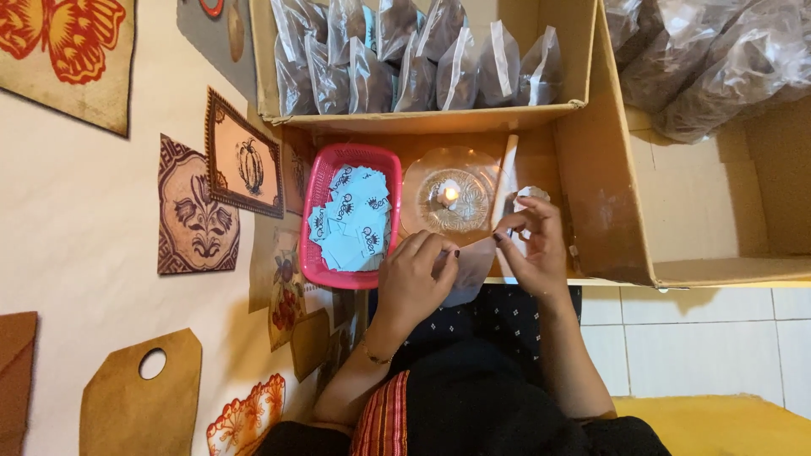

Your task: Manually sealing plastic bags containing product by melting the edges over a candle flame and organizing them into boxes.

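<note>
Both the left hand point(414, 279) and right hand point(528, 245) pinch one small clear pouch point(473, 266), unsealed. Beyond the grip a lit candle point(449, 195) burns, and many filled packets point(422, 63) already stand boxed.

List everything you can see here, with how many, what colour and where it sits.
Pink basket: one, pink, in front of the left hand, on the printed mat.
Paper slips: a pile, light blue with dark print, inside the basket.
Glass dish: one, clear, right of the basket.
Candle: one, small and lit, in the dish.
Cardboard box: one, brown, beyond the basket and dish.
Filled packets: many, clear plastic with dark contents, standing in that box.
Large bags: several, clear with dark contents, top right.
Side box: one, brown, at right.
Small clear packet: one, held between both hands.
Left hand: one, pinching the packet.
Right hand: one, pinching the packet.
</note>
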